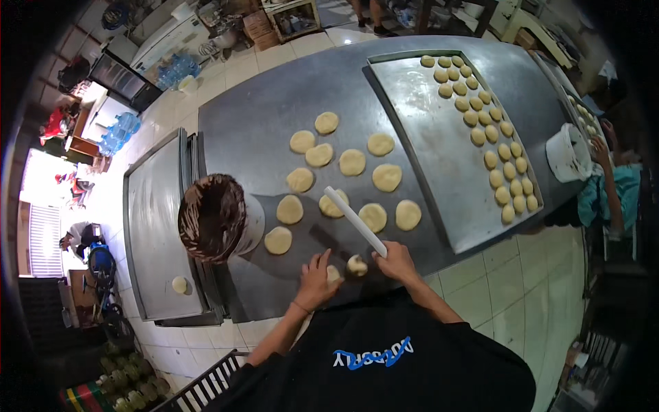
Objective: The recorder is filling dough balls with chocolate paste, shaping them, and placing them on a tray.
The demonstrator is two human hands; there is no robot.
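My right hand (pixel 395 261) is wrapped round the near end of a white rolling pin (pixel 353 220), a plain straight rod. It slants up to the left, its far end over a flat dough disc (pixel 332 204). My left hand (pixel 316 282) has its fingers spread at the table's near edge. Beside its thumb lies a pale dough piece (pixel 333 274), partly hidden by the hand. Between my hands sits a small dough ball (pixel 356 266) with a dark patch on it. Several flattened dough discs (pixel 352 163) lie spread across the metal table (pixel 237 123) beyond.
A bucket (pixel 252 223) with a brown-smeared liner stands left, beside stacked trays (pixel 154 226) holding one dough ball (pixel 180 284). On the right, a large baking tray (pixel 439 178) carries rows of dough balls. A white bucket (pixel 568 154) and a co-worker's arm (pixel 609 178) are farther right.
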